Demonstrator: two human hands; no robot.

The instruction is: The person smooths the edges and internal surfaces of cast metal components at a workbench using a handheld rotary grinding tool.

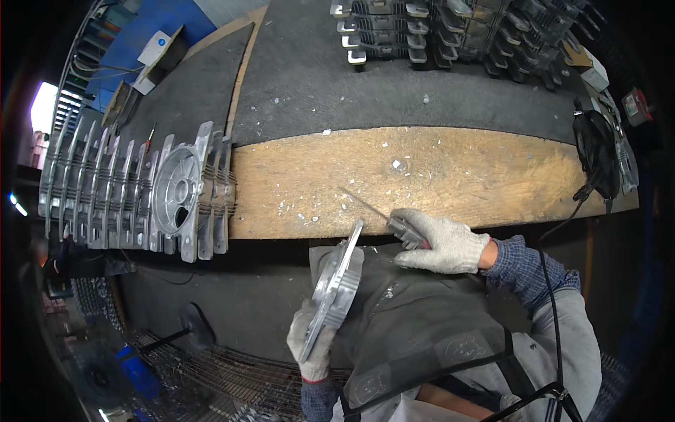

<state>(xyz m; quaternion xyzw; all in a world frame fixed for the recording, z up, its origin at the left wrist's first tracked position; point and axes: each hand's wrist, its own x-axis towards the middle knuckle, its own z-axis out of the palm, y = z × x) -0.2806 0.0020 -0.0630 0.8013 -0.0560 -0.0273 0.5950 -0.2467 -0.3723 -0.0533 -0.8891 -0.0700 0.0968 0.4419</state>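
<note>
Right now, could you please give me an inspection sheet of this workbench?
Surface: worn wooden board, dark mat behind.
Job's things: metal casting held on edge; thin file.
Clutter: metal chips on the board.
Hands: left hand gloved, gripping the casting; right hand gloved, holding the file.
Cables: black cable by the right arm.
Surroundings: row of castings at left; stacked castings at the back.
</note>
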